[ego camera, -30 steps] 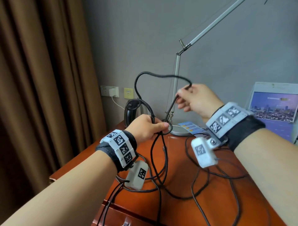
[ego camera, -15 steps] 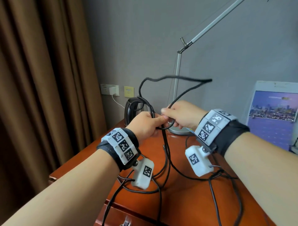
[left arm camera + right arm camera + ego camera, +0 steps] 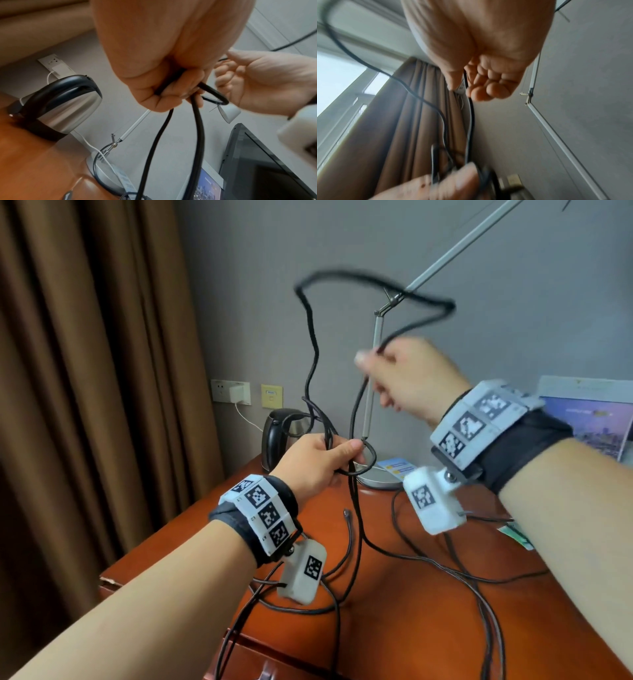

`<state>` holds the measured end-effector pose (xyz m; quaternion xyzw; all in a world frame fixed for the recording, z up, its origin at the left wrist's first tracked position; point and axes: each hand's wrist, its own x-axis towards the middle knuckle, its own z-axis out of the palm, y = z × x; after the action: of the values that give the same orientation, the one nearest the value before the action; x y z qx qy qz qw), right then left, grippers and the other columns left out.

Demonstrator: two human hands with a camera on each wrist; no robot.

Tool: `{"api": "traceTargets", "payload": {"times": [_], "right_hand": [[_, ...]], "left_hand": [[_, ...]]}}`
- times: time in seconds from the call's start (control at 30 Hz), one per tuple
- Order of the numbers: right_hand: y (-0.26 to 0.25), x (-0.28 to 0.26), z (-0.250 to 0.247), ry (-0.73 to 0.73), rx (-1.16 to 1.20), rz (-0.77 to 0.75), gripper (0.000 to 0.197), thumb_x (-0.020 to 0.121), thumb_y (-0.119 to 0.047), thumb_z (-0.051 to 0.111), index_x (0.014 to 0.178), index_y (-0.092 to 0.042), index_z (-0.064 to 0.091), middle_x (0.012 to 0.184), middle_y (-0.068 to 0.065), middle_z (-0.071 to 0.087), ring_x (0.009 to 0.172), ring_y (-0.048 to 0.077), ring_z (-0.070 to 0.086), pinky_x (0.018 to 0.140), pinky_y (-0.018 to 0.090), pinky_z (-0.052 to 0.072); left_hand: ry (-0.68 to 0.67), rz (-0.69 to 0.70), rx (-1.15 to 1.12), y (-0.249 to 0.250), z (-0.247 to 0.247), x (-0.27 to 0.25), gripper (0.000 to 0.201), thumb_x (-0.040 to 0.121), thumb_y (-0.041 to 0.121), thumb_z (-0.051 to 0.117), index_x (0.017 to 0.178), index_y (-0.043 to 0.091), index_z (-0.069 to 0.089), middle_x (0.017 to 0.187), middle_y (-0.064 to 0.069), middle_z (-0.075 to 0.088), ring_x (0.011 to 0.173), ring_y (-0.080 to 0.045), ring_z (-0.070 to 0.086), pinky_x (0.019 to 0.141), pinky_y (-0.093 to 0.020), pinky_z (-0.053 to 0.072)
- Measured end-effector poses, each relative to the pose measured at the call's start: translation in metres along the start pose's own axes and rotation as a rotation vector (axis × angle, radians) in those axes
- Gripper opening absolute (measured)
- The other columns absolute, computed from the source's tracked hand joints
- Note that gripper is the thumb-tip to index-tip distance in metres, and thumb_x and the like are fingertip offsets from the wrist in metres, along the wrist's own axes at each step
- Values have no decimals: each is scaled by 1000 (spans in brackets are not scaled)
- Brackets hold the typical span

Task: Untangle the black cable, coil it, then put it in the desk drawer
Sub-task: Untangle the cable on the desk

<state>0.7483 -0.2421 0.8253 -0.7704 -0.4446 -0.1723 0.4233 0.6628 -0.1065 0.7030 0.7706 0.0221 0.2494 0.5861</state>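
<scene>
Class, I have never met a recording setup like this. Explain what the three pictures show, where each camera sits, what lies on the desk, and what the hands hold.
No machine here: a person works with bare hands, wearing wrist bands with patterned markers and small white cameras. The wide picture comes from a head camera looking down; the other two look along each hand from the wrist. The left hand grips gathered loops of the black cable. The right hand pinches a raised stretch of it higher up. More cable trails over the wooden desk, which also bears a kettle and a lamp base.
</scene>
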Motion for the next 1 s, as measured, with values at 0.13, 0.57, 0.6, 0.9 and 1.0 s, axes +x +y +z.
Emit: {"api": "traceTargets", "payload": {"times": [0.13,0.57,0.6,0.9,1.0], "right_hand": [[27,-21,28,-267,-75,-94,21,93,-41,64,89,-22,72,62,-11,66,53,-5,57,64,21,45],[9,-26,-8,-145,-57,-245,27,96,-43,61,85,-23,74,63,-3,64,54,8,60,63,33,51],[6,-23,-12,-75,24,-238,31,93,-48,61,84,-22,74,62,-2,64,54,13,62,61,33,51],[19,-16,3,-192,114,-208,34,84,-43,72,108,-18,70,66,-11,65,59,8,61,64,34,52],[39,-29,14,-362,-112,-236,21,92,-41,70,102,-24,76,82,-12,74,79,7,68,79,38,55]], "left_hand": [[2,54,25,3,-2,1,36,93,49,69,74,18,75,81,-21,60,67,-24,51,60,-32,42],[-21,68,100,0,-9,1,30,95,49,69,88,22,80,80,-11,70,71,-21,58,63,-29,48],[-18,70,87,-1,-9,1,26,97,44,69,85,23,80,74,-3,67,69,-19,57,60,-26,47],[45,121,110,9,-5,2,36,100,43,64,84,14,76,63,8,61,59,-19,51,62,-35,43],[75,129,200,18,-5,1,32,101,38,64,73,23,70,63,11,65,56,-8,54,63,-30,45]]}}
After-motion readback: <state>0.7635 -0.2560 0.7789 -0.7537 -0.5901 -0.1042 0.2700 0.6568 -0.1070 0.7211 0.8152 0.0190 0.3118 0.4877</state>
